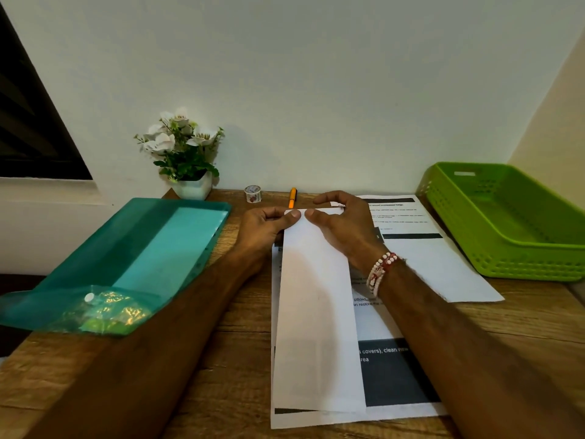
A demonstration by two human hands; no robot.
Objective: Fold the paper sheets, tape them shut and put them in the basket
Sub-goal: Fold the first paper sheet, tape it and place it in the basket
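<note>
The left hand (269,228) and right hand (345,231) each pinch the far end of the folded sheet (316,312), thumbs on top. It lies lengthwise from the table (250,369)'s front edge toward the back. It is probably light, limp and springy paper, best held by its ends.

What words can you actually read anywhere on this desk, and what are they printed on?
"covers), clean": white letters on the dark band of the printed sheet under the folded paper.
"restore the": higher on the same sheet.
The far sheet has printed lines, too blurred to read.
The tape roll has a print, too small to read.
</note>
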